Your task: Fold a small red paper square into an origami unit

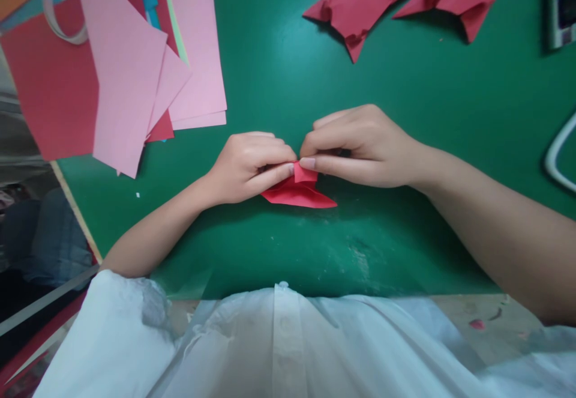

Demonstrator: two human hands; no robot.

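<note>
A small piece of folded red paper (299, 194) is held between my two hands, just above the green table, with one pointed flap sticking out toward the right. My left hand (252, 167) pinches its upper left part between thumb and fingers. From the other side my right hand (366, 149) is closed, with the thumb tip and bent index finger on a small raised fold at the top. The fingers of both hands cover part of the paper. Farther back lie two folded red paper shapes (360, 2) with pointed corners.
Pink paper sheets (128, 68) and red sheets (49, 80) overlap at the far left. A roll of tape (65, 8) rests on them. A white curved object (560, 152) is at the right edge of the green table (270, 248), and a dark-and-light object (564, 8) sits at the far right corner.
</note>
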